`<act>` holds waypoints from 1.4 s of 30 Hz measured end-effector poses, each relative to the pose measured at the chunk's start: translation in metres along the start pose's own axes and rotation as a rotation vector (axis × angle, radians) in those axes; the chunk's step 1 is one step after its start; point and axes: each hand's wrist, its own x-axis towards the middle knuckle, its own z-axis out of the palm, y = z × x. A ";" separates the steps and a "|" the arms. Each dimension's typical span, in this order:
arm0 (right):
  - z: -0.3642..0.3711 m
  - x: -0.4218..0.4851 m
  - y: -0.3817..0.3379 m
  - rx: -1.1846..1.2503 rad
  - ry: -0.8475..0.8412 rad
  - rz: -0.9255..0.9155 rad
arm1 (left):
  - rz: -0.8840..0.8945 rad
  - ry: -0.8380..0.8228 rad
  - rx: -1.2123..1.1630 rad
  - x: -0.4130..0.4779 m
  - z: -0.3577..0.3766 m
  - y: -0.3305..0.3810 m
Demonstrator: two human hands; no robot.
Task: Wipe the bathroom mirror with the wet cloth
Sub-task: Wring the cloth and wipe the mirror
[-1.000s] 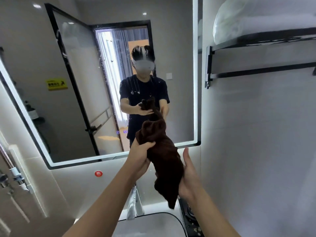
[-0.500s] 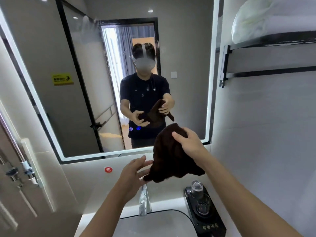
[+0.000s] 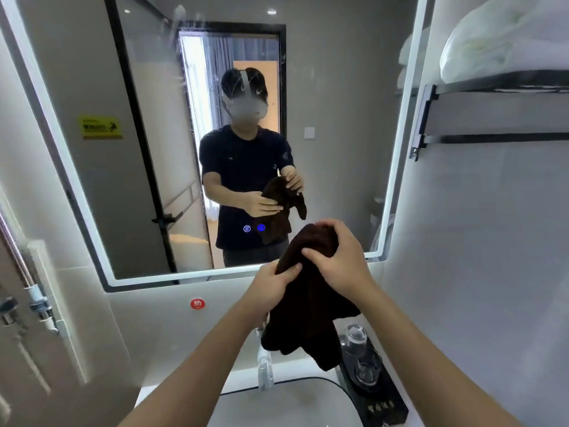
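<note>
A dark brown cloth (image 3: 311, 306) hangs bunched between both my hands, in front of the mirror's lower edge and above the sink. My left hand (image 3: 271, 288) grips its left side with the thumb on top. My right hand (image 3: 338, 260) curls over the cloth's top and holds it. The large lit mirror (image 3: 338, 118) fills the wall ahead, with smears and streaks near its upper middle. It reflects me holding the cloth. Neither hand touches the glass.
A chrome tap (image 3: 264, 365) and white sink (image 3: 292, 405) lie below the cloth. A black tray with upturned glasses (image 3: 366, 380) stands to the right of the tap. A black towel rack (image 3: 492, 115) with white towels juts from the right wall. A shower rail (image 3: 34, 291) is at left.
My left hand, open below the cloth half a second ago, now grips it. My right hand has taken a fuller hold over the top. The view has shifted closer to the mirror.
</note>
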 end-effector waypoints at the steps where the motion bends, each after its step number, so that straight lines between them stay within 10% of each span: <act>1: 0.001 -0.008 -0.003 -0.015 0.039 -0.039 | 0.001 0.016 -0.047 0.004 0.001 0.009; 7: -0.008 -0.055 -0.003 0.078 0.187 -0.286 | 0.006 -0.003 -0.230 0.025 0.008 0.066; 19: 0.010 0.021 -0.004 0.012 0.311 -0.189 | 0.124 -0.209 -0.141 0.048 0.030 0.138; 24: -0.017 0.086 -0.017 0.047 0.459 -0.251 | 0.311 -0.328 0.237 0.072 0.016 0.195; 32: -0.108 0.247 -0.091 0.208 0.618 -0.088 | 0.858 0.291 1.552 0.118 -0.021 0.280; 42: -0.157 0.394 -0.161 -0.238 0.761 -0.010 | 0.638 0.602 2.025 0.154 -0.043 0.348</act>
